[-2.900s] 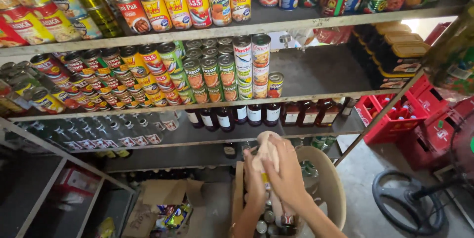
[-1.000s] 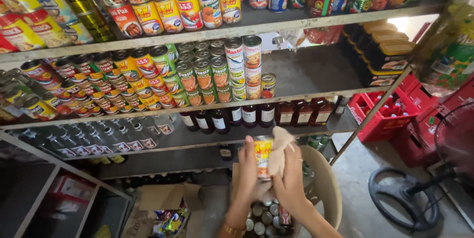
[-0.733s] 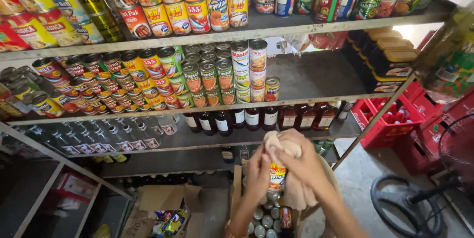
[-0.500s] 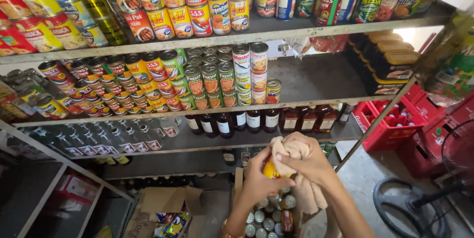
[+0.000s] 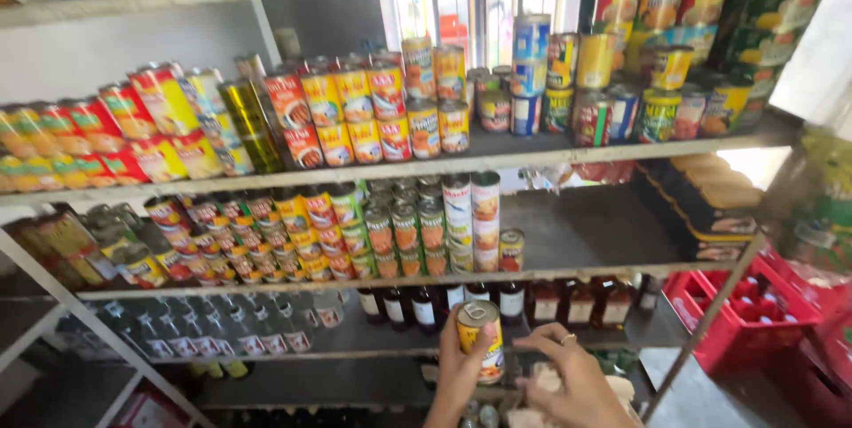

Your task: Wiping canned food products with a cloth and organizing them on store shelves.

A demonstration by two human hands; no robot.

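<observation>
Hands are now working higher, nearer the metal shelves (image 5: 568, 154): the left hand (image 5: 461, 373) is gripping a yellow-labelled can (image 5: 480, 337) upright, lifted toward the rows of stacked tins (image 5: 417, 228). Beside it, the right hand (image 5: 568, 375) is clutching a pale cloth (image 5: 541, 385), having finished wrapping it around the can.

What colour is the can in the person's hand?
The can in the left hand is mostly yellow with an orange-red picture, seen in the head view.

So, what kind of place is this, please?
Most likely a small grocery shop or its stockroom. Grey metal shelves carry rows of stacked tin cans, dark glass bottles stand below, and a red plastic crate sits on the floor at right.
</observation>
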